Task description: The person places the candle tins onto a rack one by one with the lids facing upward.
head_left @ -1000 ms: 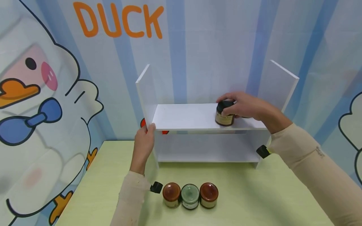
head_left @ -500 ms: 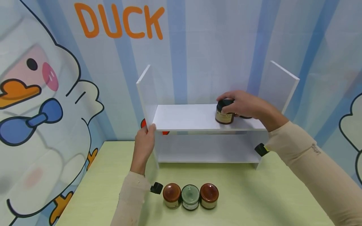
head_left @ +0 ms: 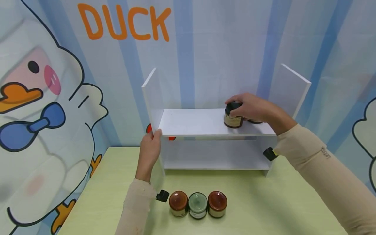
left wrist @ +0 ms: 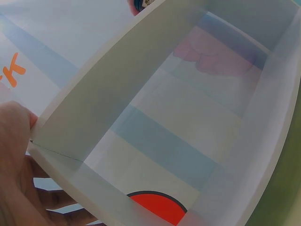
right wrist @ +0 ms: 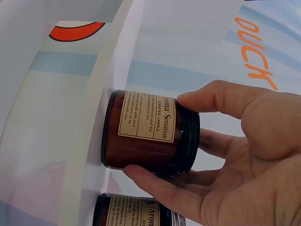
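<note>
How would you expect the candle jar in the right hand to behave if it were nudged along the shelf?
The jar looks squat with a flat base, so it would likely slide, not tip. It seems glass: probably heavy, breakable. The right hand grips its lid on the shelf.

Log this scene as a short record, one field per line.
right hand: grips a brown candle jar by its black lid, jar standing on the upper shelf board
second jar: beside it on the same board
left hand: holds the white shelf's left panel
table: three jars in a row
</note>
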Available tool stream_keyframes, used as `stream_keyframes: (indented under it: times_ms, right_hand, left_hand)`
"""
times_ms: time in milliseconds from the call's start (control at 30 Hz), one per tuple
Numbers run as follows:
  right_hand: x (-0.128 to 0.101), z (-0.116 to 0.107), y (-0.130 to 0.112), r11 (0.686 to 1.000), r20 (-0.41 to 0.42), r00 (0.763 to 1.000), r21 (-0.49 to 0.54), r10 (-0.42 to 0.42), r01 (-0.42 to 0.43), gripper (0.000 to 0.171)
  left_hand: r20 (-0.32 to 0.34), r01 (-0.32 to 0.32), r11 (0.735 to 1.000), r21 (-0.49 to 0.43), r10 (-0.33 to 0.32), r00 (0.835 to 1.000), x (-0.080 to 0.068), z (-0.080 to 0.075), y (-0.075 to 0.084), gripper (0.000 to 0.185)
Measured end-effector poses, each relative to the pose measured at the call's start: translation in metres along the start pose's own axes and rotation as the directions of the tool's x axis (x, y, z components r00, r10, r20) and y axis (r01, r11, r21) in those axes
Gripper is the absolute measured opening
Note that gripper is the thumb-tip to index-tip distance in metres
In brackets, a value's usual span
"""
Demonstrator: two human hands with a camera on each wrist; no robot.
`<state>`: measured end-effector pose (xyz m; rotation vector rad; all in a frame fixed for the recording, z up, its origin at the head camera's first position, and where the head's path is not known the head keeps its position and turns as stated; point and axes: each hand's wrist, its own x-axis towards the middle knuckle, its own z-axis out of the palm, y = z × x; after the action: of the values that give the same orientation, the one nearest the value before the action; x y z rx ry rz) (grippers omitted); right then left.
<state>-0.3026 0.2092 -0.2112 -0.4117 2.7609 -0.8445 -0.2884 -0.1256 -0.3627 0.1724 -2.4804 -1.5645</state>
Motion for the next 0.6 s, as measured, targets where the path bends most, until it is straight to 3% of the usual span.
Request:
stream_keyframes:
  times_ms: [600]
  right_hand:
    - [0.0068,0.001,-0.0018,0.997,-0.037,0.998,-0.051,0.047,-0.049,0.059]
  left_hand:
    - [0.0,-0.011,1.0,-0.004,0.011,1.0,0.0006,0.002,-0.0006,0.056]
